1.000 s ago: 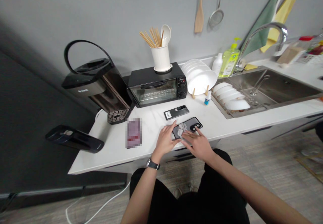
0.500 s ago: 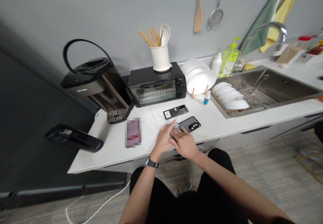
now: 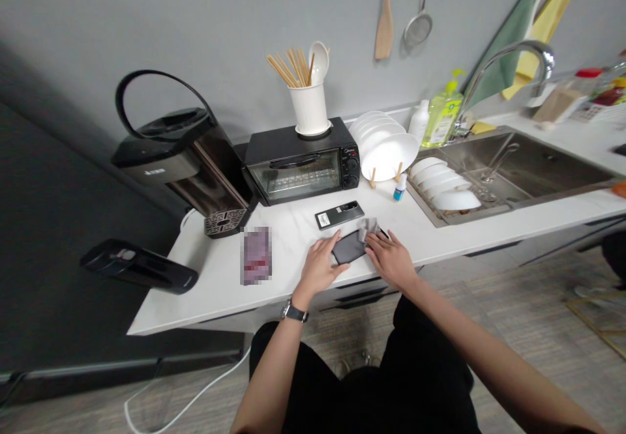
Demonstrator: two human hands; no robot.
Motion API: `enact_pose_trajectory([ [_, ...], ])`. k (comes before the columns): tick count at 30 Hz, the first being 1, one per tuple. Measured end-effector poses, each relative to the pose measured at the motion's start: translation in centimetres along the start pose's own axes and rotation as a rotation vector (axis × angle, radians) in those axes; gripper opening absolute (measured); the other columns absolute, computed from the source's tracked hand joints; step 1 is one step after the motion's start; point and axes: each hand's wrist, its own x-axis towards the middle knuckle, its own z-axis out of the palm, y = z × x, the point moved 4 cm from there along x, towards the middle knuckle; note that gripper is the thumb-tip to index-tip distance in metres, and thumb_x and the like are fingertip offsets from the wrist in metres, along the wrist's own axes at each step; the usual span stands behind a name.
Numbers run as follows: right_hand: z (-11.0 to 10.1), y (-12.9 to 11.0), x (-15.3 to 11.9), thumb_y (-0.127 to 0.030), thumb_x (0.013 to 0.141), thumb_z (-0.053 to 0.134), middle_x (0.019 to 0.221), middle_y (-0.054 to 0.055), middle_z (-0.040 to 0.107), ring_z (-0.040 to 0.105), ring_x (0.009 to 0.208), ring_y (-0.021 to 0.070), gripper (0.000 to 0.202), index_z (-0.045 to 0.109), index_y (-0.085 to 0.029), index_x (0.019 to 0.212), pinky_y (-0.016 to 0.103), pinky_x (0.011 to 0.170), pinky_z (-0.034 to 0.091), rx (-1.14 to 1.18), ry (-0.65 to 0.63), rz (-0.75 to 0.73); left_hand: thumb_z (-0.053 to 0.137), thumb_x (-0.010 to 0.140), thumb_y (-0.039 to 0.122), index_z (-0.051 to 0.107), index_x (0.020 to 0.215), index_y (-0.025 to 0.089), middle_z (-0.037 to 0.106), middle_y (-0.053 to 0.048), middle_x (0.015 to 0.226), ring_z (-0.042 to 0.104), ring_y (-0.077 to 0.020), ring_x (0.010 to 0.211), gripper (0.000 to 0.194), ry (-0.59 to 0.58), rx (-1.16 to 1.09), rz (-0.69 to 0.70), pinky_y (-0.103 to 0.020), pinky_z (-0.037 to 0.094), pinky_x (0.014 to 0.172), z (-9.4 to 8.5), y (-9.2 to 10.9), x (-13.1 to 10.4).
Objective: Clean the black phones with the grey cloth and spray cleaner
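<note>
A dark grey phone (image 3: 349, 247) lies on its front on the white counter, its camera end covered by a cloth and fingers. My left hand (image 3: 317, 266), with a watch on the wrist, grips the phone's left end between thumb and forefinger. A crumpled grey cloth (image 3: 368, 227) is pressed onto the phone's right end by the fingers of my right hand (image 3: 392, 261). Just behind lies a second black phone (image 3: 339, 215) with a white label and camera lenses. A small white and blue bottle (image 3: 400, 188) stands farther back to the right.
A toaster oven (image 3: 303, 170) backs the counter, with a white utensil holder (image 3: 310, 108) on top. Left are a black drink dispenser (image 3: 195, 154), a dark flask-like object (image 3: 139, 268) and a blurred purple item (image 3: 256, 255). Racked plates (image 3: 386, 154) and a sink (image 3: 548, 167) are right.
My right hand has moved right with the cloth, from the phone's left end to its camera end. My hands have drawn apart, baring the middle of the phone.
</note>
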Motion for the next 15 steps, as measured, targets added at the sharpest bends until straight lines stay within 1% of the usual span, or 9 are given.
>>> enact_pose_trajectory([
  [3, 1.5, -4.8, 0.8, -0.029, 0.108, 0.044, 0.138, 0.011, 0.070, 0.062, 0.133, 0.0296, 0.037, 0.065, -0.015, 0.135, 0.052, 0.120, 0.037, 0.114, -0.028, -0.113, 0.073, 0.089, 0.030, 0.029, 0.164, 0.027, 0.061, -0.010, 0.143, 0.053, -0.0306, 0.127, 0.088, -0.014, 0.009, -0.001, -0.047, 0.042, 0.111, 0.1, -0.2, -0.1],
  [4, 1.8, -6.3, 0.9, -0.029, 0.108, 0.045, 0.137, 0.013, 0.070, 0.063, 0.131, 0.0284, 0.037, 0.064, -0.014, 0.135, 0.051, 0.121, 0.037, 0.145, -0.039, -0.136, 0.070, 0.089, 0.026, 0.028, 0.165, 0.026, 0.062, -0.011, 0.142, 0.054, -0.0304, 0.126, 0.087, -0.019, 0.012, 0.001, -0.046, 0.043, 0.110, 0.1, -0.3, -0.2],
  [6, 1.9, -8.2, 0.7, -0.030, 0.107, 0.046, 0.137, 0.015, 0.070, 0.064, 0.130, 0.0274, 0.038, 0.064, -0.012, 0.136, 0.050, 0.121, 0.036, 0.192, -0.059, -0.158, 0.066, 0.088, 0.020, 0.026, 0.165, 0.024, 0.061, -0.012, 0.141, 0.053, -0.0300, 0.125, 0.087, -0.021, 0.013, 0.012, -0.044, 0.044, 0.109, 0.1, -0.5, -0.4],
  [7, 1.7, -8.5, 0.5, -0.032, 0.108, 0.047, 0.137, 0.015, 0.070, 0.063, 0.130, 0.0273, 0.037, 0.064, -0.014, 0.135, 0.051, 0.122, 0.035, 0.207, -0.066, -0.159, 0.066, 0.088, 0.020, 0.025, 0.166, 0.023, 0.060, -0.013, 0.142, 0.053, -0.0300, 0.126, 0.088, -0.019, 0.014, 0.019, -0.044, 0.044, 0.110, 0.1, -0.6, -0.5],
  [8, 1.5, -8.4, 0.2, -0.034, 0.108, 0.047, 0.137, 0.013, 0.070, 0.063, 0.132, 0.0272, 0.036, 0.064, -0.016, 0.135, 0.053, 0.122, 0.034, 0.218, -0.075, -0.161, 0.067, 0.089, 0.022, 0.024, 0.166, 0.023, 0.059, -0.013, 0.144, 0.052, -0.0303, 0.127, 0.088, -0.017, 0.017, 0.023, -0.045, 0.044, 0.111, 0.1, -0.7, -0.6],
  [10, 0.8, -6.9, -0.6, -0.036, 0.108, 0.047, 0.139, 0.010, 0.070, 0.061, 0.135, 0.0262, 0.035, 0.064, -0.021, 0.136, 0.055, 0.122, 0.033, 0.222, -0.091, -0.170, 0.072, 0.089, 0.030, 0.023, 0.166, 0.025, 0.057, -0.012, 0.146, 0.050, -0.0313, 0.130, 0.091, -0.013, 0.024, 0.021, -0.047, 0.043, 0.112, 0.1, -0.8, -0.8],
  [12, 0.1, -4.4, -1.2, -0.036, 0.109, 0.045, 0.140, 0.009, 0.070, 0.061, 0.136, 0.0254, 0.035, 0.063, -0.023, 0.137, 0.055, 0.123, 0.031, 0.183, -0.092, -0.166, 0.075, 0.089, 0.036, 0.023, 0.166, 0.028, 0.057, -0.011, 0.148, 0.050, -0.0316, 0.132, 0.093, -0.010, 0.020, 0.017, -0.049, 0.042, 0.113, 0.1, -0.7, -0.8],
  [15, -0.9, 0.0, -1.7, -0.035, 0.110, 0.042, 0.139, 0.011, 0.070, 0.064, 0.131, 0.0267, 0.036, 0.063, -0.022, 0.137, 0.054, 0.122, 0.033, 0.053, -0.056, -0.085, 0.077, 0.089, 0.040, 0.024, 0.165, 0.030, 0.058, -0.009, 0.149, 0.052, -0.0308, 0.131, 0.094, -0.006, 0.010, 0.018, -0.048, 0.041, 0.114, 0.1, -0.4, -0.5],
])
